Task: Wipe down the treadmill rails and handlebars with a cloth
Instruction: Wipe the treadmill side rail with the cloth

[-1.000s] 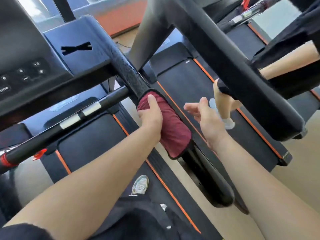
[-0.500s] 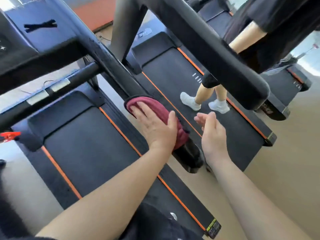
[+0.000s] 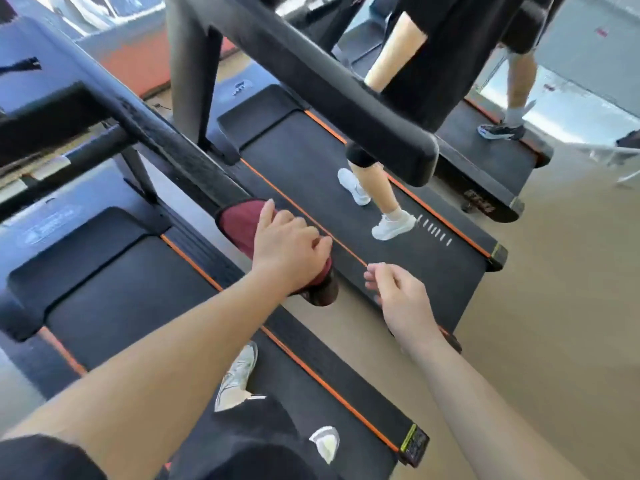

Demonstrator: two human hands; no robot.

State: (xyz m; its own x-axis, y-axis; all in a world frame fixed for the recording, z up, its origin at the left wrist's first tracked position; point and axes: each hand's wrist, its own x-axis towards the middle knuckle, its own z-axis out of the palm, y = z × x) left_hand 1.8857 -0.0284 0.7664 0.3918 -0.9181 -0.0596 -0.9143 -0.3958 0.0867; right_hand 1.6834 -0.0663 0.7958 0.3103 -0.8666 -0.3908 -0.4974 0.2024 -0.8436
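A dark red cloth (image 3: pixel 239 220) is wrapped over the near end of my treadmill's black right handrail (image 3: pixel 173 147). My left hand (image 3: pixel 291 251) clasps the cloth around the rail's tip, fingers curled over it. My right hand (image 3: pixel 398 296) hovers just right of the rail end, empty, with its fingers loosely bent and apart. The rail's very end (image 3: pixel 322 292) pokes out below my left hand.
My treadmill's belt (image 3: pixel 131 292) lies below left, with my shoes (image 3: pixel 239 372) on it. A person walks on the neighbouring treadmill (image 3: pixel 346 209) to the right, behind its thick black handrail (image 3: pixel 329 84). Another person stands farther right. Tan floor (image 3: pixel 554 306) fills the right side.
My left hand has slid the cloth down the rail to its end and closed around it. My right hand stayed beside it, empty. The view has tilted toward the rail's tip.
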